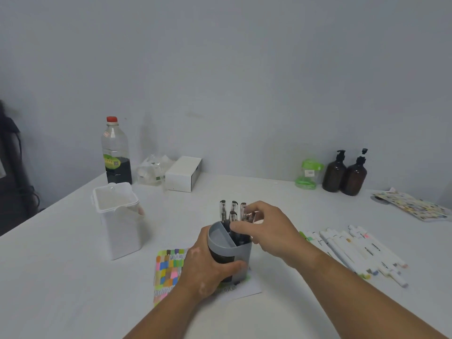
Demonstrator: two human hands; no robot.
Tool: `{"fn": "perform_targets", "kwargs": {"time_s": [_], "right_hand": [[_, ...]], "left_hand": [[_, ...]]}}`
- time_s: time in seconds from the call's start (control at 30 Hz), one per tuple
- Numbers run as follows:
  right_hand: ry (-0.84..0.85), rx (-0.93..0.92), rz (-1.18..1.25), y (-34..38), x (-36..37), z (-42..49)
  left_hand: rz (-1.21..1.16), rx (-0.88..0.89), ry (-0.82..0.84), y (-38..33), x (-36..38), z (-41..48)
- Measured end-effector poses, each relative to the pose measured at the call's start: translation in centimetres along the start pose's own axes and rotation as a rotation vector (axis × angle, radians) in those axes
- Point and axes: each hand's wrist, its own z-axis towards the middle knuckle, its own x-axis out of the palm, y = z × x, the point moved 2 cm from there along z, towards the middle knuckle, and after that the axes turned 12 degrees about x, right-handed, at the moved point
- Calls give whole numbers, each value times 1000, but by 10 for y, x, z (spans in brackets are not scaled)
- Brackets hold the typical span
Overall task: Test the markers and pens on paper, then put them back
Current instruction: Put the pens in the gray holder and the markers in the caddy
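Note:
A grey pen holder (241, 250) stands on a sheet of paper (168, 270) covered with coloured test patches. My left hand (208, 267) grips the holder's lower body from the left. Several clear-capped black pens (228, 212) stand upright in its rear compartment; the front compartment looks empty. My right hand (266, 228) reaches over the holder from the right, its thumb and fingers closed around a pen at the right of the bunch. Several white markers (354, 250) lie in a row on the table to the right.
A white lidless container (119, 221) stands left of the holder. Along the wall: a red-capped bottle (116, 152), a white box (183, 173), crumpled plastic (151, 171), a green container (308, 174), two brown pump bottles (344, 173). A patterned sheet (413, 206) lies far right.

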Motion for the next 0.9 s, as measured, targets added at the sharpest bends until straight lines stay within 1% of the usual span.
{"fn": "perform_targets", "kwargs": {"time_s": [0.13,0.2,0.27,0.33,0.43,0.53,0.67,0.8,0.9], "right_hand": [[41,46,130,-26,-16,-9],[34,76,178,-42,-24,-10],[-36,103,98,-57,-30,-9],[-94,118,-80,-72,-30,-5],[-94,128,-288,-89,-23,-1],[-66,102,-424,-101,-16,1],[-45,38,-480,-109,-14,8],[-38,28,-458,-109,-20,24],[-48,23,-439,-107,-26,34]], "left_hand": [[11,-78,41,-8,-2,10],[18,-105,28,-13,-3,17],[9,-127,21,-16,-2,26],[-10,-151,11,-19,1,40],[3,-169,-14,-16,9,73],[39,-185,-45,-2,25,107],[115,-221,-105,29,46,141],[139,-239,-164,52,61,169],[135,-238,-143,63,69,188]]}}
